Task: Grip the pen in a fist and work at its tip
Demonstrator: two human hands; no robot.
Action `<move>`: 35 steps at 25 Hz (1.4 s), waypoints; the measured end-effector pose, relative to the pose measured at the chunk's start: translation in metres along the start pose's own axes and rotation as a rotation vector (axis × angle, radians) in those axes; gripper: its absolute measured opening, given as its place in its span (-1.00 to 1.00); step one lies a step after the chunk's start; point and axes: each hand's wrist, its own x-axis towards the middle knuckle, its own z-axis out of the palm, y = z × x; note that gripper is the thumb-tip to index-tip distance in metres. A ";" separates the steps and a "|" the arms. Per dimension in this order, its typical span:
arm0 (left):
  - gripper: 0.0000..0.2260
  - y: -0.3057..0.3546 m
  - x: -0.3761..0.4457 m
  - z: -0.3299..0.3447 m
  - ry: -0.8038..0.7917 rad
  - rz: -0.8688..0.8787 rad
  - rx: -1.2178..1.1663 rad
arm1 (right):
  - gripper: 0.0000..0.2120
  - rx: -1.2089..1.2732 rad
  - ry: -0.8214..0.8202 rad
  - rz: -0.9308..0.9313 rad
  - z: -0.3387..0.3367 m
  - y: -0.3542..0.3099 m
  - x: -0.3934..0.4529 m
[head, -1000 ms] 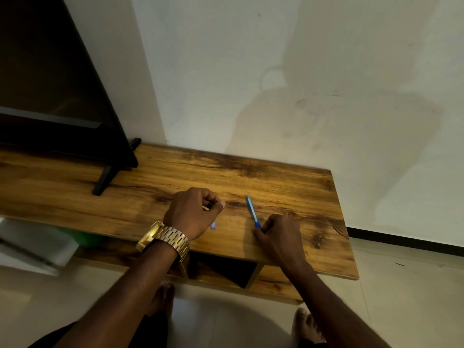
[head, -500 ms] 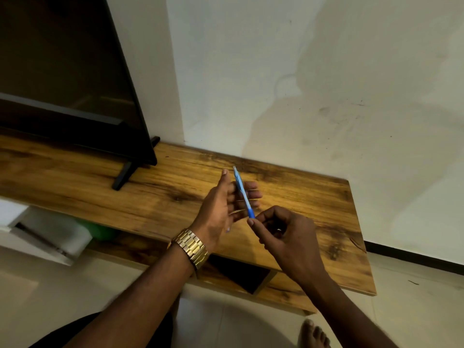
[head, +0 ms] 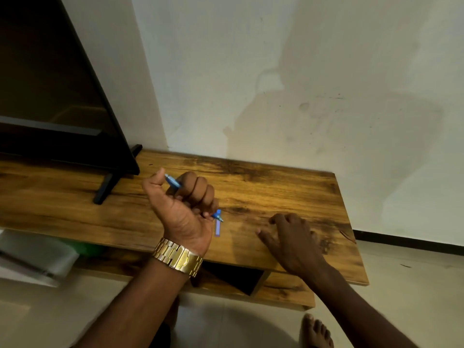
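Filling the top and right of the frame is a pale wall (head: pixel 276 71), and below it a long wooden desk (head: pixel 288 189) runs across the middle, its right end near the right edge. In the upper left stands a dark television (head: pixel 50 84), its black foot (head: pixel 105 188) resting on the desk. Under the desk a lower shelf (head: pixel 283 290) shows, and pale floor tiles (head: pixel 238 327) fill the bottom, with a bare foot (head: pixel 316 332) at the lower right. Near the centre, the left hand (head: pixel 185 207), a gold watch (head: pixel 178 257) on its wrist, is raised palm-up above the desk; its grip is closed in a fist around a blue pen (head: pixel 173 183), whose ends stick out at the thumb and below the little finger. Just beneath, a small blue pen cap (head: pixel 218 228) lies on the desk. To the right of centre, the right hand (head: pixel 293 239) rests on the desk, fingers loosely spread, its grip holding nothing.
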 end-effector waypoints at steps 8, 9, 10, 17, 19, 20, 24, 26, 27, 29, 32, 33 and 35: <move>-0.53 -0.012 -0.014 0.008 -0.098 0.056 0.203 | -0.49 -0.170 -0.167 -0.025 0.005 -0.006 -0.006; -0.50 -0.012 -0.013 0.008 -0.098 0.062 0.192 | -0.49 -0.181 -0.165 -0.035 0.005 -0.006 -0.006; -0.48 -0.012 -0.012 0.009 -0.095 0.061 0.184 | -0.49 -0.192 -0.163 -0.045 0.005 -0.005 -0.006; -0.49 -0.014 -0.009 0.008 -0.074 0.024 0.215 | -0.49 -0.206 -0.155 -0.077 0.007 -0.001 -0.005; -0.50 -0.014 -0.010 0.008 -0.081 0.037 0.229 | -0.49 -0.202 -0.148 -0.095 0.010 0.002 -0.005; -0.49 -0.014 -0.011 0.008 -0.081 0.039 0.221 | -0.49 -0.195 -0.138 -0.102 0.013 0.004 -0.004; -0.45 -0.012 -0.011 0.007 -0.060 -0.012 0.173 | -0.38 -0.063 0.015 -0.090 0.029 0.017 0.009; -0.47 -0.011 -0.009 0.006 -0.058 -0.015 0.160 | -0.25 -0.069 0.078 -0.109 0.042 0.028 0.015; -0.48 -0.010 -0.009 0.006 -0.054 -0.018 0.151 | -0.21 -0.076 0.082 -0.122 0.051 0.032 0.016; -0.48 -0.009 -0.009 0.005 -0.051 -0.044 0.124 | -0.18 -0.116 0.093 -0.134 0.068 0.040 0.016; -0.46 -0.006 -0.010 0.004 -0.050 -0.093 0.051 | -0.20 -0.167 0.123 -0.139 0.081 0.045 0.017; -0.46 -0.004 -0.011 0.003 -0.050 -0.098 0.025 | -0.19 -0.167 0.113 -0.142 0.081 0.046 0.019; -0.48 -0.002 -0.012 0.002 -0.049 -0.108 -0.011 | -0.14 -0.156 0.083 -0.157 0.077 0.047 0.024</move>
